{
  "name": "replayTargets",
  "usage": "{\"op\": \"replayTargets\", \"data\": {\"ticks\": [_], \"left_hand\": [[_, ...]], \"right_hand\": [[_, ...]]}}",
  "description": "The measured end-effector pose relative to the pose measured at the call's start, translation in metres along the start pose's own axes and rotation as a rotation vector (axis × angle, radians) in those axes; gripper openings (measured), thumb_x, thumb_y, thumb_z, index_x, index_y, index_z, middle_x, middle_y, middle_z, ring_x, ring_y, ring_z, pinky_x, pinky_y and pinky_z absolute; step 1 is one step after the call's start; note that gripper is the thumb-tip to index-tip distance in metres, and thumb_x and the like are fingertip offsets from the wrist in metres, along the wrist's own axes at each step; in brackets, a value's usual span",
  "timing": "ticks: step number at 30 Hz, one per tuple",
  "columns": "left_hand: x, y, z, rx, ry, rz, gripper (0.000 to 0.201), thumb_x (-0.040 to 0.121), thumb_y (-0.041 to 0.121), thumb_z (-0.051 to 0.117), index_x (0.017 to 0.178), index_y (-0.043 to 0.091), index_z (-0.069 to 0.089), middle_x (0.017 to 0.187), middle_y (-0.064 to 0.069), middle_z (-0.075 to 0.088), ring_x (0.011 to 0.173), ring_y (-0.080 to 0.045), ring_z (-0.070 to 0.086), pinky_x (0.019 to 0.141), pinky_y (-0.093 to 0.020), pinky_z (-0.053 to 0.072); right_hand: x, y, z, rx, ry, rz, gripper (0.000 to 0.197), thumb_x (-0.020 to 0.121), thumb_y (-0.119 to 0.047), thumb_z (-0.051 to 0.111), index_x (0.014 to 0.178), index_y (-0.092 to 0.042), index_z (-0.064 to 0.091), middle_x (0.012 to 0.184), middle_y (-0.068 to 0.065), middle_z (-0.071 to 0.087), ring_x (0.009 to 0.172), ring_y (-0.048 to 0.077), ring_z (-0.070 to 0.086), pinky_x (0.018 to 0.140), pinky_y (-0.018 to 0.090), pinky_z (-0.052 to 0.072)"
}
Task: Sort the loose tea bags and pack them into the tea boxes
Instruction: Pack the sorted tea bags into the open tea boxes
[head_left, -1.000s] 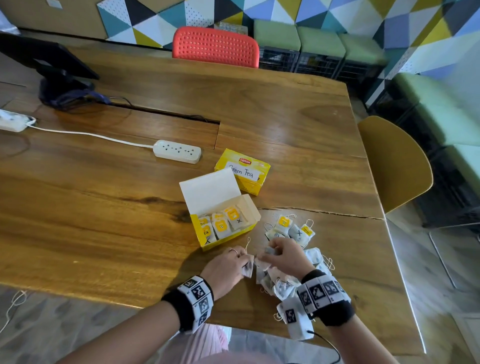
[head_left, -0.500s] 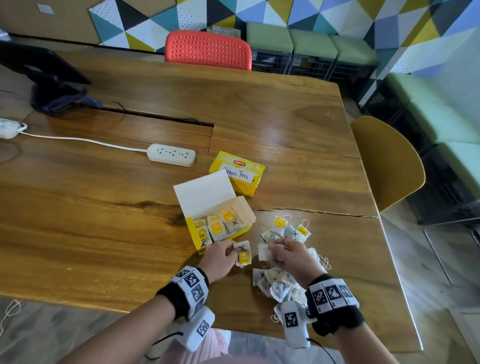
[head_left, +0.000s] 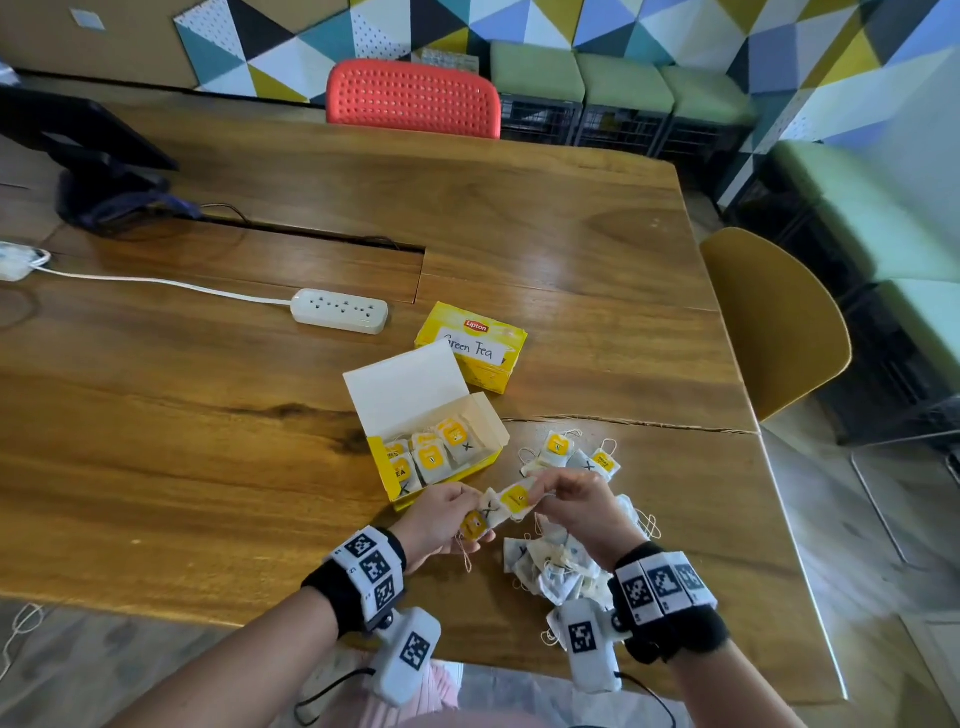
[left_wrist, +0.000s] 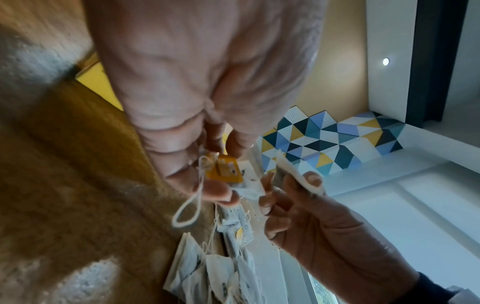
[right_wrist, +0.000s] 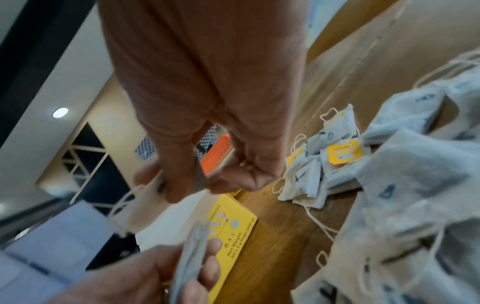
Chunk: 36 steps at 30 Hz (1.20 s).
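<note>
Left of centre on the wooden surface (head_left: 156, 415) stands the open tea box (head_left: 436, 457) with several tagged bags upright inside, lid tilted back; behind it lies a closed box labelled Green Tea (head_left: 472, 345). Just in front of the open box, the left hand (head_left: 441, 522) pinches a tea bag marked with an X (head_left: 485, 514), its yellow tag and string loop dangling below the fingers. Touching it on the right, the right hand (head_left: 576, 506) pinches a second tea bag (head_left: 517, 499) by its edge, tag facing up. Below the right hand sits the unsorted heap of loose tea bags (head_left: 556, 566), and a small sorted cluster (head_left: 571, 454) lies beyond it. The bags look feather-light, soft and easily torn, with strings likely to snag neighbours, so a gentle pinch on the paper body or tag seems safest. Compared with half a second ago, the two held bags have come together between the hands and sit slightly higher, where earlier they were held apart.
</note>
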<state>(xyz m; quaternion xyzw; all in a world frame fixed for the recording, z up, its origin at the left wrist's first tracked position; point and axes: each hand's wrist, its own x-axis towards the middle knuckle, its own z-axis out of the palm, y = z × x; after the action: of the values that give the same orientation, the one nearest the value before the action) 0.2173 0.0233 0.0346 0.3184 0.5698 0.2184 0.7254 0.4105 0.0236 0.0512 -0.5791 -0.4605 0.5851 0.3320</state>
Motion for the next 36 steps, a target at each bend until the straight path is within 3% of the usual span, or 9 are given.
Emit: {"op": "replayTargets", "data": {"ticks": [3, 5, 8, 12, 15, 19, 24, 28, 36], "left_hand": [[-0.003, 0.003, 0.002, 0.048, -0.047, 0.003, 0.025, 0.101, 0.025, 0.045, 0.1, 0.01, 0.065, 0.088, -0.007, 0.07, 0.074, -0.013, 0.066, 0.064, -0.023, 0.052], [-0.004, 0.007, 0.003, 0.038, -0.075, -0.002, 0.027, 0.102, 0.023, 0.043, 0.096, 0.009, 0.065, 0.086, -0.008, 0.068, 0.075, -0.014, 0.063, 0.065, -0.023, 0.052], [-0.005, 0.013, 0.004, -0.029, -0.11, -0.014, 0.026, 0.102, 0.022, 0.043, 0.102, 0.004, 0.063, 0.09, -0.011, 0.065, 0.078, -0.016, 0.062, 0.068, -0.024, 0.054], [-0.009, 0.016, -0.002, 0.101, -0.107, 0.075, 0.021, 0.094, 0.01, 0.059, 0.113, 0.005, 0.062, 0.099, -0.009, 0.066, 0.079, -0.012, 0.064, 0.075, -0.021, 0.055], [-0.012, 0.019, -0.007, 0.192, -0.092, 0.142, 0.023, 0.089, 0.002, 0.063, 0.11, 0.01, 0.063, 0.092, -0.004, 0.067, 0.077, -0.011, 0.064, 0.074, -0.019, 0.056], [-0.012, 0.022, -0.017, 0.428, -0.06, 0.23, 0.027, 0.085, 0.01, 0.07, 0.108, 0.024, 0.065, 0.094, 0.002, 0.071, 0.08, -0.015, 0.07, 0.08, -0.029, 0.058], [-0.014, 0.028, -0.018, 0.36, -0.004, 0.29, 0.024, 0.082, 0.008, 0.073, 0.097, 0.025, 0.065, 0.096, 0.003, 0.071, 0.087, -0.025, 0.071, 0.08, -0.037, 0.059], [-0.011, 0.027, -0.02, 0.253, 0.007, 0.278, 0.021, 0.085, 0.011, 0.07, 0.104, 0.017, 0.066, 0.103, -0.007, 0.071, 0.086, -0.028, 0.072, 0.08, -0.039, 0.059], [-0.009, 0.025, -0.017, 0.344, 0.06, 0.34, 0.029, 0.081, 0.014, 0.075, 0.109, 0.017, 0.069, 0.097, -0.005, 0.073, 0.078, -0.018, 0.071, 0.076, -0.034, 0.06]], "right_hand": [[-0.001, -0.002, 0.002, -0.092, -0.152, -0.098, 0.03, 0.075, 0.016, 0.067, 0.064, -0.011, 0.072, 0.077, 0.005, 0.068, 0.076, 0.03, 0.059, 0.075, 0.046, 0.049], [-0.001, -0.004, 0.005, -0.166, -0.18, -0.11, 0.032, 0.073, 0.017, 0.069, 0.063, -0.013, 0.073, 0.074, -0.009, 0.067, 0.076, 0.013, 0.062, 0.075, 0.032, 0.052], [0.003, -0.004, 0.008, -0.356, -0.11, -0.135, 0.046, 0.073, 0.01, 0.071, 0.062, -0.035, 0.075, 0.08, -0.014, 0.06, 0.075, -0.005, 0.055, 0.07, 0.019, 0.047], [0.005, -0.001, 0.008, -0.514, -0.081, -0.193, 0.044, 0.077, 0.001, 0.071, 0.073, -0.042, 0.073, 0.086, -0.012, 0.054, 0.079, -0.007, 0.053, 0.068, 0.011, 0.042], [0.004, -0.005, 0.003, -0.533, -0.175, -0.181, 0.031, 0.072, -0.018, 0.077, 0.087, -0.045, 0.072, 0.093, -0.009, 0.057, 0.084, -0.001, 0.055, 0.076, 0.017, 0.049], [0.003, -0.017, 0.002, -0.253, -0.217, 0.009, 0.025, 0.078, -0.018, 0.078, 0.099, -0.023, 0.066, 0.107, 0.005, 0.067, 0.09, 0.015, 0.066, 0.077, 0.03, 0.056], [0.004, -0.015, 0.008, -0.039, -0.173, 0.134, 0.027, 0.079, 0.0, 0.073, 0.101, 0.001, 0.058, 0.09, 0.018, 0.07, 0.07, 0.023, 0.07, 0.064, 0.028, 0.057], [0.008, -0.013, 0.01, 0.073, -0.057, 0.14, 0.02, 0.078, 0.004, 0.072, 0.092, -0.002, 0.059, 0.077, 0.011, 0.068, 0.065, 0.023, 0.068, 0.064, 0.029, 0.056], [0.012, -0.012, 0.019, -0.011, -0.034, 0.113, 0.019, 0.078, -0.002, 0.076, 0.088, -0.004, 0.06, 0.07, 0.006, 0.069, 0.061, 0.017, 0.066, 0.056, 0.021, 0.053]]}}
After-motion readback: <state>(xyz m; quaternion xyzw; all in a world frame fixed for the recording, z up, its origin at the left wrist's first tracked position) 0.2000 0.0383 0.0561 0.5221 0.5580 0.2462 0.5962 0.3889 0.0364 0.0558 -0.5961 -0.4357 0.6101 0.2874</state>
